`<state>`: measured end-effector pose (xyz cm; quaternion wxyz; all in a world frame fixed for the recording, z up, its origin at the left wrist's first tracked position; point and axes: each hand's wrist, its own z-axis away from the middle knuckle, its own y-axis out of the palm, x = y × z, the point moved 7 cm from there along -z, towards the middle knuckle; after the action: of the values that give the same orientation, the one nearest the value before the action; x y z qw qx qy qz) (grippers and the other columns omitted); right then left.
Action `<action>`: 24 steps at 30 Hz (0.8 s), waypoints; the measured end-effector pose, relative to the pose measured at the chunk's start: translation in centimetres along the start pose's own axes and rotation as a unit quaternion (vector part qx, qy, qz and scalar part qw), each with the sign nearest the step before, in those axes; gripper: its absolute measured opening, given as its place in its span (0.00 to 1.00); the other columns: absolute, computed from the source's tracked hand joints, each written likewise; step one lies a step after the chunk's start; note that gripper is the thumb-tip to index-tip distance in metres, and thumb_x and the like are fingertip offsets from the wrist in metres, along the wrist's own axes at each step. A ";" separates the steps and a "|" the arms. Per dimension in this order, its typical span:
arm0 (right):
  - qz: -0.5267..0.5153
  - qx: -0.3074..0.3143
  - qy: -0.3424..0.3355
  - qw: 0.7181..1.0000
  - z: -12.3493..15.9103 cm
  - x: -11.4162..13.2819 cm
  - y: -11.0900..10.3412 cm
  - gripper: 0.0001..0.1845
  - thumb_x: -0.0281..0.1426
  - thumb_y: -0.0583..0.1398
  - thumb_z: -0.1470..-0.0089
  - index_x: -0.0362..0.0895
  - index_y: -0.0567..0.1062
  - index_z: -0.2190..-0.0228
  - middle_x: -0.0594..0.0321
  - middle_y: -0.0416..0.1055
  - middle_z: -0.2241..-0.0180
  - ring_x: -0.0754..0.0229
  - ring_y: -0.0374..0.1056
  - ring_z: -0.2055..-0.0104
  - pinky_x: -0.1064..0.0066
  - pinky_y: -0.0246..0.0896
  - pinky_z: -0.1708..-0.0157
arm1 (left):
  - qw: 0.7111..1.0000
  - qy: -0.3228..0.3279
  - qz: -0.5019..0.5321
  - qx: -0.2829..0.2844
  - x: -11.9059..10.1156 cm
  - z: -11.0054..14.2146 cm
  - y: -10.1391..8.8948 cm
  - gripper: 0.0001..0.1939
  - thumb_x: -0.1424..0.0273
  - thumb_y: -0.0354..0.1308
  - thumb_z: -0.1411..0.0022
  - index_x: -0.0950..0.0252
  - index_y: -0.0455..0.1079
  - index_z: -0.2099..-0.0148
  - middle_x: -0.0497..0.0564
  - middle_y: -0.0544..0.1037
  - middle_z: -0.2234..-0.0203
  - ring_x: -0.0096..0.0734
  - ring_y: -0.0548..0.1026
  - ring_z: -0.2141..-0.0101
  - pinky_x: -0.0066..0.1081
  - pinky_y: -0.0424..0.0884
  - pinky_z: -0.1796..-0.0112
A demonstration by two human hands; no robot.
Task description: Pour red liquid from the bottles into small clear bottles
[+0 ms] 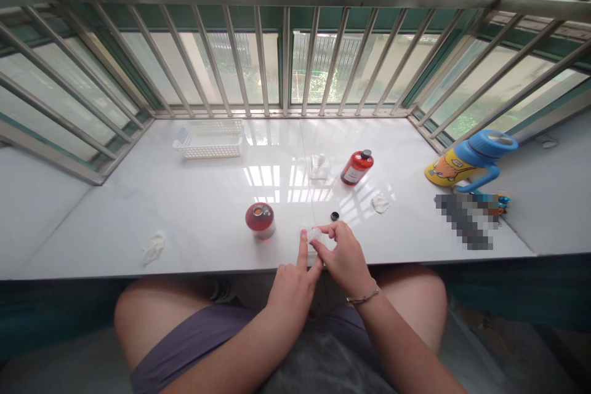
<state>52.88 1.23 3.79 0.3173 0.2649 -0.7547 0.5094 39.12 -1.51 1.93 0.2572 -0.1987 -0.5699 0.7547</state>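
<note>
- Our left hand [292, 295] and right hand [344, 261] are together at the near edge of the white marble ledge [138, 258]. We read each clock direction from them, with 12 o'clock toward the window.
- A small clear piece [314, 235] is clamped between our hands, right at the ledge's near edge. It is too see-through and too covered by our fingers for us to tell its exact shape.
- Our right fingertips [325, 229] pinch it from the 2 o'clock side, while our raised left index finger [303, 239] touches it from the 9 o'clock side.
- A small black cap [335, 216] lies just off our right fingers at 1 o'clock.
- A clear square container [319, 167] sits at 12 o'clock.
- A red bottle [356, 168] with a black cap is at 1 o'clock; we cannot tell whether it stands or lies.
- A round jar of red liquid [260, 220] stands at 10 o'clock, near our hands.
- Crumpled white tissues lie well apart: one [380, 202] at 2 o'clock, another [154, 247] at 9 o'clock.
- A white plastic basket [207, 139] sits at 11 o'clock, near the window.
- A blue-and-yellow cup [471, 157] is at 2 o'clock, far along the ledge, beside a pixelated object [464, 221] too blurred to name.
- Steel window bars [286, 31] rise at 12 o'clock.
</note>
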 end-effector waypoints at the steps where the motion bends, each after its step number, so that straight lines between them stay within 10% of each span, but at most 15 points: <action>1: 0.005 -0.002 -0.001 1.000 0.0 0.0 0.0 0.11 0.39 0.66 0.36 0.50 0.69 0.63 0.62 0.72 0.63 0.53 0.70 0.61 0.59 0.70 0.57 | 1.000 0.000 -0.002 -0.001 0.0 0.0 0.1 0.43 0.67 0.65 0.29 0.51 0.49 0.20 0.75 0.46 0.22 0.43 0.85 0.67 0.45 0.82 0.62; 17: 0.010 -0.016 -0.022 1.000 -0.5 0.7 -0.9 0.13 0.44 0.66 0.36 0.51 0.70 0.59 0.60 0.75 0.60 0.53 0.70 0.62 0.59 0.71 0.59 | 0.994 0.039 0.082 -0.061 1.1 3.0 -1.7 0.47 0.65 0.66 0.31 0.63 0.48 0.19 0.72 0.43 0.22 0.46 0.85 0.61 0.45 0.84 0.60; 24: 0.044 -0.157 0.060 0.985 -5.8 -4.1 -7.5 0.28 0.54 0.69 0.44 0.49 0.69 0.54 0.56 0.77 0.56 0.50 0.74 0.59 0.59 0.72 0.59 | 0.954 0.024 0.295 -0.053 5.0 9.0 3.2 0.19 0.67 0.60 0.28 0.57 0.77 0.38 0.54 0.84 0.44 0.43 0.84 0.47 0.39 0.79 0.44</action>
<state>62.21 4.40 6.78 0.3765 0.1473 -0.8159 0.4133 29.33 -5.92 1.20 0.0261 -0.3892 -0.5189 0.7607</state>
